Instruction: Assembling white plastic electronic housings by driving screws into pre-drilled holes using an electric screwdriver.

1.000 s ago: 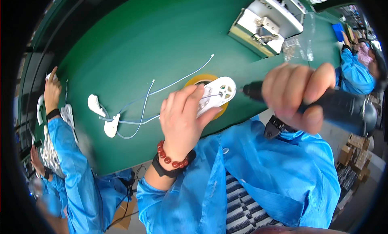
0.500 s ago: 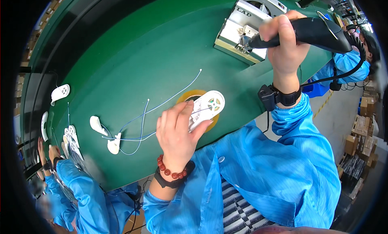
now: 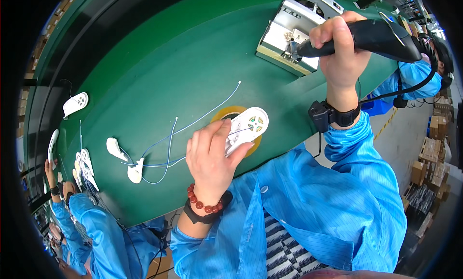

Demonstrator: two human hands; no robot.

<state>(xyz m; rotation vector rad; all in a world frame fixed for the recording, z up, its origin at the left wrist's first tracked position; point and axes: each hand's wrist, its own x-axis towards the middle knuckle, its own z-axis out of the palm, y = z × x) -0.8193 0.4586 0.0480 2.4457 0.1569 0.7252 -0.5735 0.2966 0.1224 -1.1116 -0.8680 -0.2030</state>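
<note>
My right hand (image 3: 343, 52) is wrapped round a black electric screwdriver (image 3: 381, 39) with a coiled cord. Its tip meets the metal pick-up part of a silver screw feeder (image 3: 282, 35) at the upper right. Lower down, my left hand (image 3: 211, 156) grips a white oblong plastic housing (image 3: 255, 119) with a round slotted end. The housing lies over a yellow ring (image 3: 217, 114) like a tape roll, on the green bench (image 3: 130, 96). A thin blue wire runs into the housing; my palm and fingers cover its lower half.
Left of my hand lie two small white plastic pieces (image 3: 114, 148) with loose blue cables (image 3: 170, 151). Farther left are stacked white housings (image 3: 85, 164) and another white housing (image 3: 76, 104). A co-worker's blue sleeve (image 3: 99, 221) reaches in there. Another person (image 3: 415, 76) sits at the right.
At the far left, a white housing has shifted slightly rightward, and the co-workers' hands and arms have moved. My own hands, the screwdriver and my housing stay practically in place.
</note>
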